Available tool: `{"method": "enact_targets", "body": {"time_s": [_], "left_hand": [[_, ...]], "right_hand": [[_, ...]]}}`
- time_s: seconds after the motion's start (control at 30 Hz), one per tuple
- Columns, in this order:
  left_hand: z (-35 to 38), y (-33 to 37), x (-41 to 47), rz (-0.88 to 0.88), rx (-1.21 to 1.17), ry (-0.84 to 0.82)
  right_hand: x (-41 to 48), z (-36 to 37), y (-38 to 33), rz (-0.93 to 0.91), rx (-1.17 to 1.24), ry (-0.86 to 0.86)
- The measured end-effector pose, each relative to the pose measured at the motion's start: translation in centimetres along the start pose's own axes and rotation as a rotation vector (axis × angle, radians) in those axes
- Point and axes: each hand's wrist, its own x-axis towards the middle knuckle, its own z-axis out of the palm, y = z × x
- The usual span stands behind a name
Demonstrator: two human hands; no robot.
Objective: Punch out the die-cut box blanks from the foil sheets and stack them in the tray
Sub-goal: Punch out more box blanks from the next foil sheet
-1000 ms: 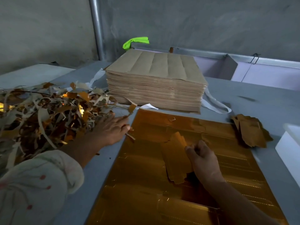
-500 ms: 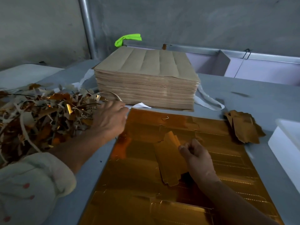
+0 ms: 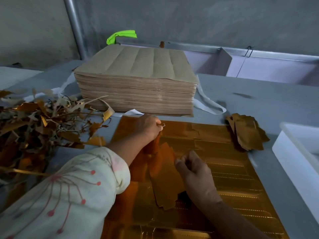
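Gripping the punched blank over the foil sheet, my right hand sits nearest. The left hand has left the scrap heap and now pinches a scrap sliver at the sheet's far edge. Rightward, the white tray hides its contents. Loose blanks lie beside it on the desk, before the brown sheet stack.

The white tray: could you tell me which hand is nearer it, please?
Right. The right hand holds a blank over the sheet, left of the tray; the left hand pinches a scrap farther left, at the sheet's far edge.
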Motion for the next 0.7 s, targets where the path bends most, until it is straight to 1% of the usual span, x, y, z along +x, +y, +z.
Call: {"method": "enact_targets", "body": {"time_s": [0.17,0.3,0.37,0.5,0.57,0.6,0.63,0.7], "left_hand": [[1.1,-0.2,0.9,-0.032,-0.064,0.085],[1.1,-0.5,1.1,-0.018,-0.043,0.116],[0.4,-0.9,1.2,-0.034,-0.033,0.182],[-2.7,-3.6,1.4,-0.125,-0.026,0.308],[-4.3,-5.4,1.3,-0.195,-0.036,0.324],[-4.8,-6.1,1.3,-0.223,-0.084,0.301],[-5.2,-6.5,1.2,-0.240,-0.192,0.263],[-5.4,-6.4,0.7,-0.243,-0.494,0.175]], "right_hand": [[0.0,0.0,0.3,-0.017,0.003,0.010],[0.2,0.2,0.2,-0.012,-0.004,0.009],[0.1,0.1,0.1,-0.008,-0.004,0.002],[-0.1,0.0,0.0,0.002,-0.025,-0.007],[0.0,0.1,-0.1,0.005,-0.038,-0.005],[-0.1,0.1,-0.1,0.007,-0.048,-0.005],[-0.1,0.1,-0.2,0.011,-0.054,-0.008],[-0.1,0.1,-0.3,0.021,-0.055,-0.014]]}}
